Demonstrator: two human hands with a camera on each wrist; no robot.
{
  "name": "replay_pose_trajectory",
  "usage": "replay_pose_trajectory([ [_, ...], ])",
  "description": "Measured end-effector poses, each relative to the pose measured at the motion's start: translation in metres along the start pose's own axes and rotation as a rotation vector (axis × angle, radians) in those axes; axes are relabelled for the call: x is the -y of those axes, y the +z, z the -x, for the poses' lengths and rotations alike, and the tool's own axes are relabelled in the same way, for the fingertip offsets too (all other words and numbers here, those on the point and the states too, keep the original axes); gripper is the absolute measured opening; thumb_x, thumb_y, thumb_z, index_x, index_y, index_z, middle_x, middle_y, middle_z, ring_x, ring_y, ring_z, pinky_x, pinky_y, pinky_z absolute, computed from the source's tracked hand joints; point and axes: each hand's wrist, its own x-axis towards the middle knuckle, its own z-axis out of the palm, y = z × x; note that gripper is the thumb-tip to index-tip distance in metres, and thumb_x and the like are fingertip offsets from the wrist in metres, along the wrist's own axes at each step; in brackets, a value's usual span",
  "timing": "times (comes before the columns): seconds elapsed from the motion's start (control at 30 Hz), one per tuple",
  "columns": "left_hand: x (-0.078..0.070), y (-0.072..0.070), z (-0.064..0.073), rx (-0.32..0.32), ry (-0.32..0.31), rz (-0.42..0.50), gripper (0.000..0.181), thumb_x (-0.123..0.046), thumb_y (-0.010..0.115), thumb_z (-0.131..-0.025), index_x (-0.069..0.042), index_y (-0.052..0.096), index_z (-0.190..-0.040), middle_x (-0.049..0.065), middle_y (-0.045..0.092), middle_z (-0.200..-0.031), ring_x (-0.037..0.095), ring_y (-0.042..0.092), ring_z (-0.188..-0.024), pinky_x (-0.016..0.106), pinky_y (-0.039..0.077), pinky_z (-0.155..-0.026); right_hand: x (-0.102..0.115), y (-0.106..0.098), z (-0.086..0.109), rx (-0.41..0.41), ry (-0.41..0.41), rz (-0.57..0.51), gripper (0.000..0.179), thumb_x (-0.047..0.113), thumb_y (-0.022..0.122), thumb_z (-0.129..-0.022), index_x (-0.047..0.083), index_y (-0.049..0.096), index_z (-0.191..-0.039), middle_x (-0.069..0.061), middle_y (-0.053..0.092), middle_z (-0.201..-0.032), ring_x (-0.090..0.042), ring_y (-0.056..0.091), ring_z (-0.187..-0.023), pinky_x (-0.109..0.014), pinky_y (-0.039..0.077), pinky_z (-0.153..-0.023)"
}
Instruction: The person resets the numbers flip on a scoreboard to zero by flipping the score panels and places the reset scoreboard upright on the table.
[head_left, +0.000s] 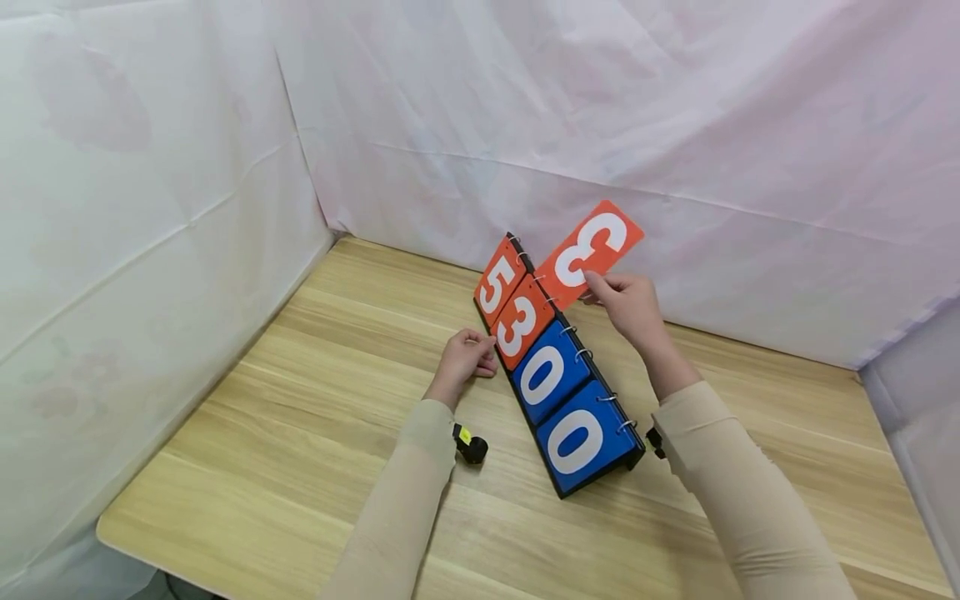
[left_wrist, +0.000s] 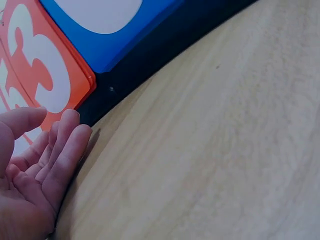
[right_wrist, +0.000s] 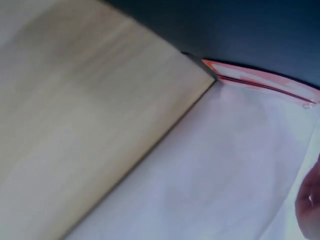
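A flip scoreboard (head_left: 534,372) on a black frame stands tilted on the table, showing red cards 5 and 3 and two blue 0 cards. My right hand (head_left: 628,307) pinches a raised red number card (head_left: 592,250) bearing a 3, lifted past the ring-bound top edge. Only part of this hand (right_wrist: 310,202) enters the right wrist view, at its right edge. My left hand (head_left: 465,360) is at the lower edge of the red 3 card (head_left: 517,327), its fingers loosely bent. In the left wrist view, the fingertips (left_wrist: 70,118) are close to that card's corner, with nothing in the palm.
Wood-grain table (head_left: 300,433) lies under the scoreboard. White cloth walls (head_left: 487,100) rise behind and at the left. Metal rings (head_left: 583,354) run along the board's top edge. A black strap with a small device (head_left: 471,448) is on the left wrist.
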Motion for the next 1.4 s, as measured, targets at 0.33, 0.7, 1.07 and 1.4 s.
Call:
replay_pose_trajectory([
  [0.33, -0.003, -0.009, 0.002, 0.069, -0.018, 0.156, 0.024, -0.019, 0.053, -0.095, 0.004, 0.055, -0.101, 0.009, 0.058, -0.075, 0.019, 0.063, -0.063, 0.035, 0.056, -0.065, 0.030, 0.011, 0.003, -0.128, -0.602, 0.537, 0.024, 0.023, 0.064, -0.087, 0.005, 0.073, -0.072, -0.008, 0.066, -0.065, -0.020, 0.058, -0.055, -0.029, 0.042, -0.046],
  [0.7, -0.022, -0.018, 0.018, 0.153, 0.006, 0.276, 0.059, -0.050, 0.052, -0.090, 0.004, 0.057, -0.114, 0.018, 0.063, -0.108, 0.029, 0.063, -0.094, 0.037, 0.051, -0.083, 0.031, 0.021, 0.005, 0.010, -0.691, 0.509, 0.020, 0.019, 0.071, -0.081, 0.008, 0.073, -0.098, -0.009, 0.070, -0.093, -0.023, 0.065, -0.085, -0.039, 0.054, -0.067],
  [1.07, -0.121, -0.004, 0.057, 0.362, 0.198, 0.343, 0.067, -0.040, 0.050, -0.093, -0.014, 0.020, -0.147, 0.021, 0.036, -0.140, 0.042, 0.048, -0.116, 0.044, 0.049, -0.084, 0.028, 0.023, 0.005, 0.065, -0.765, 0.557, 0.018, 0.018, 0.076, -0.077, 0.011, 0.073, -0.093, -0.004, 0.069, -0.085, -0.018, 0.061, -0.071, -0.032, 0.053, -0.061],
  [1.4, -0.090, -0.023, 0.050, 0.120, 0.132, 0.053, 0.034, -0.011, 0.057, -0.092, 0.001, 0.053, -0.123, 0.015, 0.060, -0.112, 0.011, 0.062, -0.078, 0.020, 0.052, -0.064, 0.023, 0.012, 0.006, 0.133, -0.608, 0.471, 0.032, 0.030, 0.075, -0.077, 0.010, 0.071, -0.103, -0.006, 0.068, -0.100, -0.023, 0.061, -0.095, -0.041, 0.052, -0.077],
])
